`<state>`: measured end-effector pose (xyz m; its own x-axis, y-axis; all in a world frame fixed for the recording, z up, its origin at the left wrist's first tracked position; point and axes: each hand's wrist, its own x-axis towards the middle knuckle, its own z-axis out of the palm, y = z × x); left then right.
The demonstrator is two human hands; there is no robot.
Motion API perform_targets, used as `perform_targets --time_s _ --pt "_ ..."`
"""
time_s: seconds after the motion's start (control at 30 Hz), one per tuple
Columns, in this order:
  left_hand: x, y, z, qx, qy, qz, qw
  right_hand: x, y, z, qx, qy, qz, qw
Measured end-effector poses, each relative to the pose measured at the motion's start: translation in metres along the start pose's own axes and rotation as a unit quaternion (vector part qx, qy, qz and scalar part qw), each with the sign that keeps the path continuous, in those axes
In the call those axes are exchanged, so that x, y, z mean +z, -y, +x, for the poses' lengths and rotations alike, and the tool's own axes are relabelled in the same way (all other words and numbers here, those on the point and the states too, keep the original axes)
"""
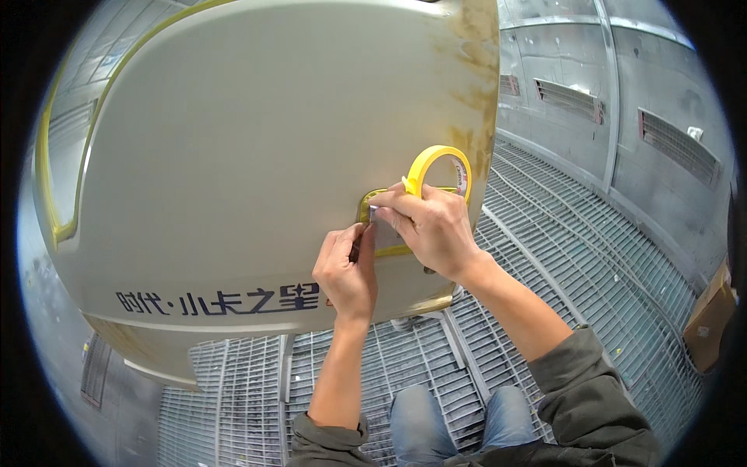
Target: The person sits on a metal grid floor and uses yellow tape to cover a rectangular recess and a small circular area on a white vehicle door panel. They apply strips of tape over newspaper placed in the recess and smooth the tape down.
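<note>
A pale grey vehicle door panel (233, 156) fills the middle and left. Near its right edge is a small handle recess bordered with yellow masking tape (393, 251). My right hand (440, 226) is closed, with a roll of yellow tape (420, 165) standing up from it. Its thumb and index finger pinch together at the recess's left edge. Just below them my left hand (346, 268) is also closed, its fingertips pressed at the same edge. What lies between the left fingers is hidden. A small shiny piece shows between the two hands.
Yellow tape (48, 167) also lines the window frame at far left. Dark lettering (218, 302) runs along the lower panel. Metal floor grating (576, 233) lies below and right, near grey walls with vents (677, 144). A cardboard box (708, 319) stands at far right.
</note>
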<state>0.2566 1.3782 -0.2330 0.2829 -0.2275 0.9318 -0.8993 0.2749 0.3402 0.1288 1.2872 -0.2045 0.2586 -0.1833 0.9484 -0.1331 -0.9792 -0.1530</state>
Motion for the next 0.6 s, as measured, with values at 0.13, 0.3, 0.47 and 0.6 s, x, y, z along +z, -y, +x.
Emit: perform_targets --time_s 0.13,0.3,0.47,0.6 --pt "0.002 0.003 0.002 0.013 -0.01 -0.028 0.999 -0.001 0.001 0.008 0.042 0.026 0.049 0.998" --pt "-0.002 -0.007 0.009 -0.026 0.001 -0.051 0.998 -0.006 0.008 0.018 0.073 0.059 0.09 0.991" --pt "0.001 -0.003 0.009 -0.142 0.067 -0.133 0.979 -0.011 0.001 0.016 0.069 0.085 0.087 0.99" --pt "-0.005 -0.009 0.015 -0.203 0.112 -0.181 0.956 -0.02 -0.002 0.016 -0.024 0.098 0.004 0.995"
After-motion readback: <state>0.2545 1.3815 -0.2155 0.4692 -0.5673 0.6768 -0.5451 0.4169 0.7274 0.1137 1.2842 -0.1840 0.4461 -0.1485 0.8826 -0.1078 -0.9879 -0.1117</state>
